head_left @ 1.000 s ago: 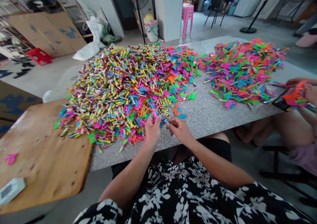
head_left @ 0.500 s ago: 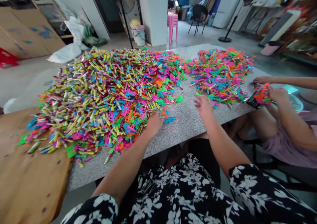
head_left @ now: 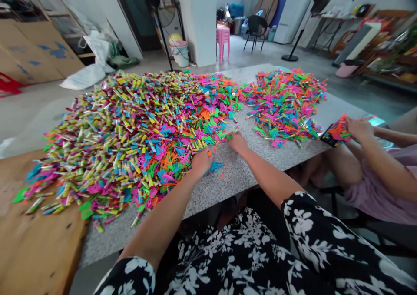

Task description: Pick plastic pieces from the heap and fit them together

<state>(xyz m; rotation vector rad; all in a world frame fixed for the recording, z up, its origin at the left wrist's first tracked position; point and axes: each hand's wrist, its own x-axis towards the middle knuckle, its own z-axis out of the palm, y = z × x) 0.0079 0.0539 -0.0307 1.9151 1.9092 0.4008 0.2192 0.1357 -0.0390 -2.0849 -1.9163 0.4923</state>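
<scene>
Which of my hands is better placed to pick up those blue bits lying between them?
Probably your left hand: it sits right beside the blue bits, while your right hand is farther off, by a green piece.

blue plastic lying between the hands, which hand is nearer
Left. The left hand is close beside the blue plastic; the right hand is farther off, to its right.

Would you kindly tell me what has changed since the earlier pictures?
The left hand and right hand, together on a small piece a second ago, have parted; that piece no longer shows between them. The right hand swung out toward the smaller pile, then back left to the right edge of the larger pile. The left hand stays by the larger pile; both piles look much the same.
</scene>
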